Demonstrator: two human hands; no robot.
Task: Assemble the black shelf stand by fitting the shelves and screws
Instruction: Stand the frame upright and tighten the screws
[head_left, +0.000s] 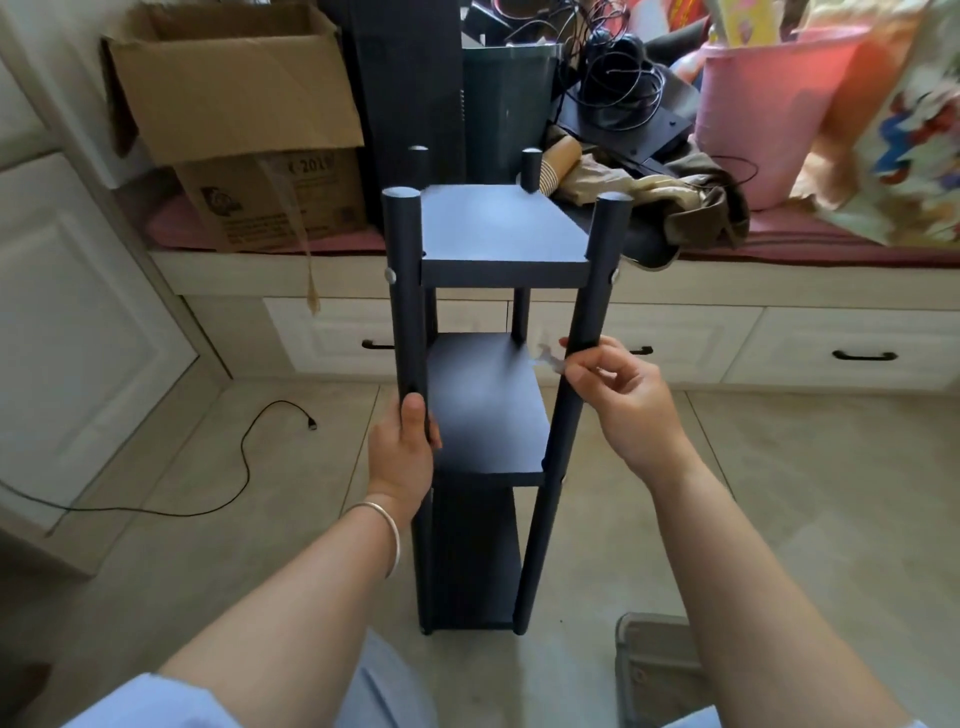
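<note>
Our left hand (408, 447) grips the front-left post of the tall black three-shelf stand (488, 415) upright on the tiled floor (779, 493); our right hand (623, 395) pinches a small silver wrench (548, 358) beside the front-right post. If it slips, the stand could tip.

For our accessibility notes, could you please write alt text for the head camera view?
A person steadies an upright black shelf stand on a tiled floor, the left hand gripping its front left post while the right hand pinches a small metal wrench by the front right post.
</note>
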